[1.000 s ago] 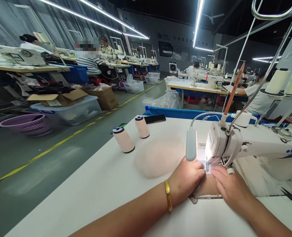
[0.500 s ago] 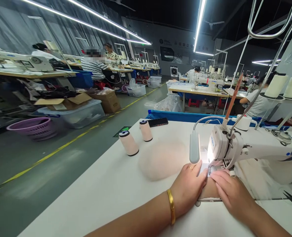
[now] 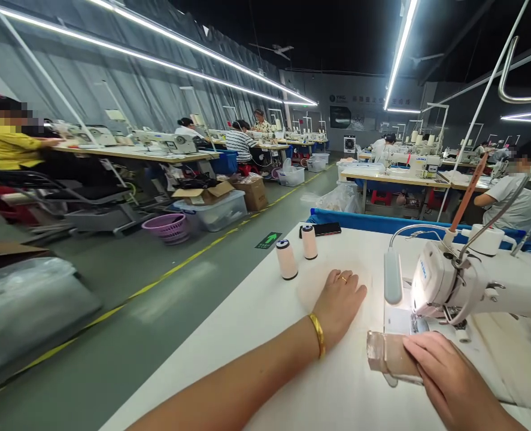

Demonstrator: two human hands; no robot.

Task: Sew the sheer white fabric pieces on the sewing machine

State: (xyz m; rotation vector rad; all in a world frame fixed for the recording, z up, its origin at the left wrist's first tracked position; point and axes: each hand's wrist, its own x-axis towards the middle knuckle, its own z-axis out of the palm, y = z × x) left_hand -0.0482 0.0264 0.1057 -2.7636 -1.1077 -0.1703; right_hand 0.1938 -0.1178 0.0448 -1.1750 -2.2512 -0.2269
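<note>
My left hand [image 3: 341,305], with a ring and a gold bangle, lies palm down on a pale sheer piece of fabric [image 3: 308,288] left of the sewing machine [image 3: 445,278]. Its fingers are slightly apart and reach away from me. Just in front of the machine's presser foot [image 3: 420,324], my right hand [image 3: 445,365] is closed on the near side of a small tan fabric piece [image 3: 391,353], fingers together on top and the thumb hidden. That piece looks folded, with a shiny left end. A grey lamp [image 3: 393,276] hangs beside the needle area.
Two thread cones [image 3: 287,260] and a dark phone [image 3: 328,229] occupy the far left of the white table [image 3: 229,359]. More sheer fabric [image 3: 507,353] lies right of the machine. Co-workers sit at other machines. A purple basket [image 3: 166,228] stands on the floor.
My left hand has left the presser foot and moved left onto the sheer fabric. The right hand and tan piece have come nearer me, away from the needle. The view has turned left.
</note>
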